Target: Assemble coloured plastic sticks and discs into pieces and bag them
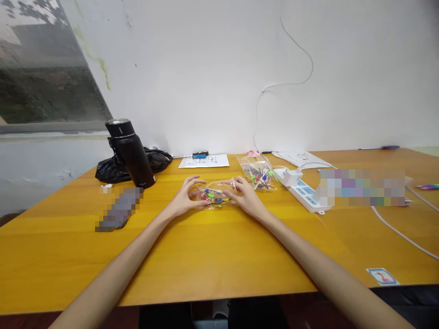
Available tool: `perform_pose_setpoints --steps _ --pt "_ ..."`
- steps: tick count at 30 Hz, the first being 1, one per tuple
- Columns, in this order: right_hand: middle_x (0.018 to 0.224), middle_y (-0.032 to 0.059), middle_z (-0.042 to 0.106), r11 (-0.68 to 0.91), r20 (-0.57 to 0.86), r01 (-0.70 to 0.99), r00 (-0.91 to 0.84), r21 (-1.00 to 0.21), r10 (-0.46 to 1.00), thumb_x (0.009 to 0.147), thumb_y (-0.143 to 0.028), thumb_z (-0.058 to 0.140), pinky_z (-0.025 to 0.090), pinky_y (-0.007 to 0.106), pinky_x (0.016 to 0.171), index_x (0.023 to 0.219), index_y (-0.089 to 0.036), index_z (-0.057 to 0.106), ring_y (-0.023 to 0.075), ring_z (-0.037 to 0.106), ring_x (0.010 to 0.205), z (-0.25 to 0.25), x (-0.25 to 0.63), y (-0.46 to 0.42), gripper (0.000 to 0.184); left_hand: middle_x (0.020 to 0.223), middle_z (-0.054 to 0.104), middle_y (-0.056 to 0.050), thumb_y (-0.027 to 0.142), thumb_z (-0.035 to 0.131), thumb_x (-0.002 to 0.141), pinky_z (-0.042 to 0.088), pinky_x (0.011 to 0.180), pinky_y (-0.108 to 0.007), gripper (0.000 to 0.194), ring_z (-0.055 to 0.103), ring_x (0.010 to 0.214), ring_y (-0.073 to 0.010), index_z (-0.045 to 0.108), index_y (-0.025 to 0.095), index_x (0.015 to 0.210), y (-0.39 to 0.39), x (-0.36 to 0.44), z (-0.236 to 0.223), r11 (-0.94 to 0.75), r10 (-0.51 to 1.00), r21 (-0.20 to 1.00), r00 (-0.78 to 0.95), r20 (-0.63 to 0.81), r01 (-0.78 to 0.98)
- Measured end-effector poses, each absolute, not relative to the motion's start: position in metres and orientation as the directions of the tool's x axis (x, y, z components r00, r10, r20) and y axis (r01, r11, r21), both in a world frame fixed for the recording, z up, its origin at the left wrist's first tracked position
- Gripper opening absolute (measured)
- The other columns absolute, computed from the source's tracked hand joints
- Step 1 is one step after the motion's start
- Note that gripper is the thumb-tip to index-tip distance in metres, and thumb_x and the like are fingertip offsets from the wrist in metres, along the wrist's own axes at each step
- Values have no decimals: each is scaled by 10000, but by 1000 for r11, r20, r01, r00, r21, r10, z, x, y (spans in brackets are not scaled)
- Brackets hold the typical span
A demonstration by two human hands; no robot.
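A white wall (206, 82) rises behind the wide wooden tabletop (219, 256), with a window (44, 77) at the upper left. On the left of the tabletop lies a crumpled black plastic bag (159, 160), and a black bottle (132, 157) with a dark lid stands just in front of it. Well apart to the right is a white power strip (307, 196), beside a pixelated area that hides what lies there. Near the wall are two printed sheets, the middle sheet (206, 161) and the right sheet (302, 159). The person's left grip (183, 198) has thumb and fingers parted in a curve around the left end of a clear packet (216, 196) of coloured pieces, at the middle of the tabletop. The right grip (248, 198) is bent about the packet's right end, its thumb over the front; whether either one pinches the film, I cannot tell. A second packet (260, 173) of similar pieces lies just behind the right grip. Smaller are a screwdriver (379, 147) by the wall at far right, a white adapter (292, 177) at the power strip, and a square card (382, 276) with a red figure near the front edge.
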State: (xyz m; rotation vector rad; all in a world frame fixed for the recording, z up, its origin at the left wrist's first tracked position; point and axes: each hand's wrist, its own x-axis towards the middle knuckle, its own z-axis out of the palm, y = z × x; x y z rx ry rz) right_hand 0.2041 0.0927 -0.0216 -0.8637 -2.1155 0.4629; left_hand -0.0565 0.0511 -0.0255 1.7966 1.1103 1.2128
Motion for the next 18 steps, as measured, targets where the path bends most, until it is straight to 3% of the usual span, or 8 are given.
perform_pose_setpoints --steps 5,8,10,14,18 --pt "1059 74 633 679 521 381 -442 -628 730 941 -470 593 463 359 915 1376 -263 594 226 589 964 -12 205 89 482 1344 590 -102 303 828 736 426 1121 -470 580 615 1206 -254 561 243 1248 52 -53 -22 -200 963 979 175 205 -46" --pt "1148 90 675 643 496 383 -418 -663 761 935 -486 589 456 395 965 1398 -254 573 256 608 1047 -10 205 87 518 1510 461 -96 297 821 749 514 1025 -460 558 655 1147 -263 568 269 1246 47 -48 -18 -149 969 976 172 176 -162" --pt "1186 94 683 614 464 392 -414 -685 783 931 -483 591 455 410 981 1400 -252 572 266 615 1075 -8 206 86 523 1532 438 -89 267 833 735 534 996 -428 588 663 1136 -257 566 281 1260 44 -47 -17 -129 969 970 183 168 -207" --pt "1235 73 686 581 399 336 -475 -741 784 914 -467 618 477 417 984 1410 -259 558 258 635 1080 0 209 85 542 1290 653 -97 209 846 722 478 1051 -386 630 673 1121 -230 549 258 1275 45 -49 -18 -89 967 969 215 140 -230" --pt "1218 73 707 551 358 225 -556 -804 750 859 -451 692 525 414 939 1383 -236 589 263 668 1056 2 212 87 575 1236 688 -94 189 835 738 450 1073 -375 657 664 1143 -221 523 269 1310 45 -53 -18 -52 962 963 247 119 -264"
